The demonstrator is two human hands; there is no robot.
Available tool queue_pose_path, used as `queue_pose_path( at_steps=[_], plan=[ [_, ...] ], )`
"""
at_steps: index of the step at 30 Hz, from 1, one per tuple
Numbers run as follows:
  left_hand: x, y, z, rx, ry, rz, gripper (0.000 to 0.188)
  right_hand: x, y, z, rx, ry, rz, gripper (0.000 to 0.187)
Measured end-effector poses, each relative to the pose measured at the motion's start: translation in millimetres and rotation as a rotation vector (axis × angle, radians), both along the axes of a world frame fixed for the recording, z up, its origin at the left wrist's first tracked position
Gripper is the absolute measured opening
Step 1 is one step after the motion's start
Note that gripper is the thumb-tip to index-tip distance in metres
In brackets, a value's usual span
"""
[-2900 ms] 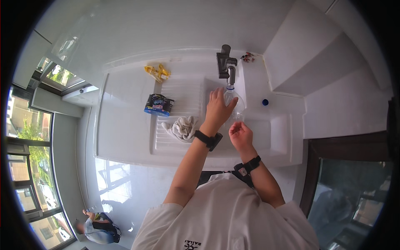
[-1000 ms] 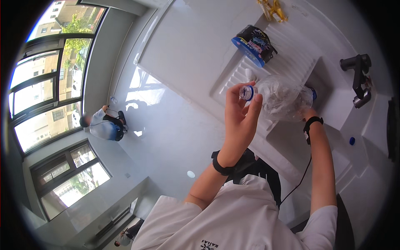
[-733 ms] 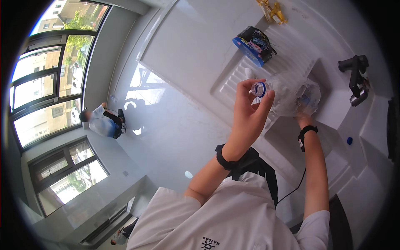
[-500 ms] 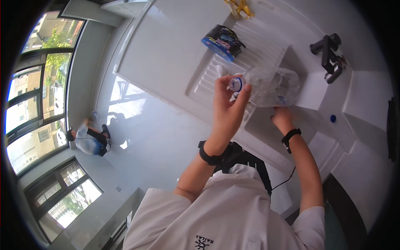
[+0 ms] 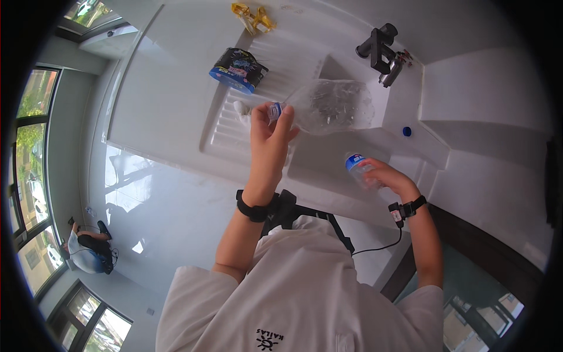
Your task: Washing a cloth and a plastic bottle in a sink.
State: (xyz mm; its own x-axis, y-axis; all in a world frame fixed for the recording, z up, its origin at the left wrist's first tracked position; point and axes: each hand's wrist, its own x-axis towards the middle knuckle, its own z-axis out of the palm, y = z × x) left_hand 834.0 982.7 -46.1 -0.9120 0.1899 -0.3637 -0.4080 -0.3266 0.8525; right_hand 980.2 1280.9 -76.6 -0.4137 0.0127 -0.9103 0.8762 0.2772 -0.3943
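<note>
A large clear plastic bottle [image 5: 340,105] lies tilted over the sink basin, its neck toward the left. My left hand [image 5: 268,138] is closed around that neck, at a blue-and-clear ring near the mouth. My right hand [image 5: 390,176] grips a small clear plastic bottle [image 5: 367,178] with a blue band, held above the sink's near side and apart from the large one. A small white object [image 5: 241,110] rests on the ribbed drainboard [image 5: 218,132] beside my left fingers.
A black tap [image 5: 381,56] stands at the sink's far right. A blue cap [image 5: 407,131] sits on the ledge. Beyond the drainboard are a black-and-blue package [image 5: 239,70] and a yellow wrapper [image 5: 253,19]. Another person [image 5: 89,252] is low by the windows at left.
My right hand has come away from beneath the large bottle's base, and the small bottle now shows in it. The view has turned, shifting the scene leftward.
</note>
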Motion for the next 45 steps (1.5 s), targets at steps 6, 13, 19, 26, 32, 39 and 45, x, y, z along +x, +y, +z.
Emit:
queue_pose_path(
  at_steps=[6, 13, 19, 26, 32, 39, 45],
  plan=[
    [-1.4, 6.9, -0.5, 0.023, -0.064, -0.027, 0.038, 10.5, 6.5, 35.3, -0.117, 0.045, -0.207, 0.041],
    [-4.8, 4.8, -5.6, 0.006, -0.024, -0.022, 0.035, 18.8, 1.3, 32.7, -0.081, 0.074, -0.302, 0.041],
    [-5.6, 1.4, -9.6, -0.076, 0.161, 0.008, 0.032, 27.7, 3.1, 24.3, -0.126, 0.203, -0.448, 0.044],
    [-7.7, -0.2, -17.0, -0.069, 0.202, 0.035, 0.031, 33.1, 11.0, 29.3, -0.234, 0.275, -0.556, 0.044],
    [-9.3, -1.5, -16.0, -0.097, 0.205, 0.013, 0.032, 37.2, 10.2, 28.5, -0.249, 0.274, -0.589, 0.044],
    [-8.0, -0.9, -11.8, -0.039, 0.182, 0.034, 0.033, 48.5, 7.6, 25.3, -0.288, 0.285, -0.664, 0.045],
    [-4.1, -0.5, -15.1, -0.058, 0.162, 0.035, 0.034, 53.7, 4.1, 27.3, -0.315, 0.305, -0.739, 0.043]
  ],
)
